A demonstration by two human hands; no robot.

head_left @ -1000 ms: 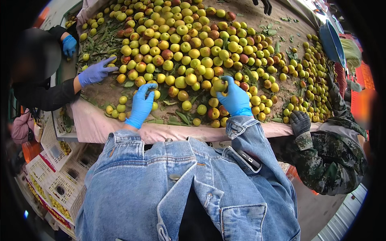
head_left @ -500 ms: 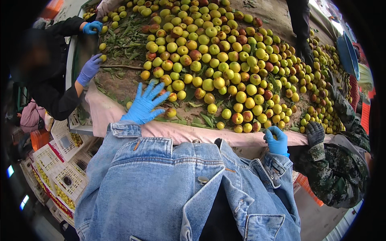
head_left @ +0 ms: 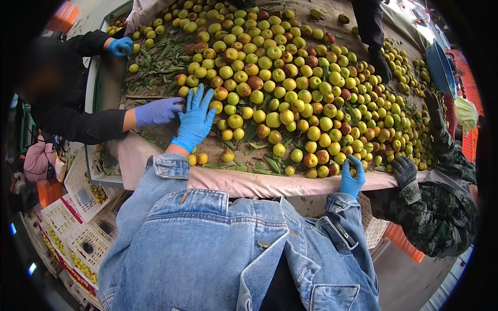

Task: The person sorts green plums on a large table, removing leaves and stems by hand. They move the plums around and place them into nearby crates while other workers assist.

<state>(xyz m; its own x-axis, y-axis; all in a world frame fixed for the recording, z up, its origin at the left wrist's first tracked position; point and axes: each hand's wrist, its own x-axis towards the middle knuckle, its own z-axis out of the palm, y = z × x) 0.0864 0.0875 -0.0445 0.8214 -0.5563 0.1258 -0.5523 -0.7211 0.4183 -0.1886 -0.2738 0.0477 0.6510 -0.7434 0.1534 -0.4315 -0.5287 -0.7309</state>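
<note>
I see my left hand [head_left: 194, 120] and right hand [head_left: 352, 180] in bright blue gloves, sleeves in faded blue denim [head_left: 218, 243]. Fruit heap [head_left: 290, 88] is yellow-green, some pieces blushed red-brown, with green leaves [head_left: 155, 54] at far left. Table cloth edge [head_left: 244, 182] is pale pink. Left co-worker: blue glove [head_left: 158, 111], black sleeve [head_left: 78, 124]. Right co-worker: black glove [head_left: 403, 170], green camouflage sleeve [head_left: 441, 217]. Blue tray [head_left: 440, 67] far right.

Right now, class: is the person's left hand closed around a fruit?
No. The left hand lies flat with fingers spread beside the fruit pile, gripping nothing.
</note>
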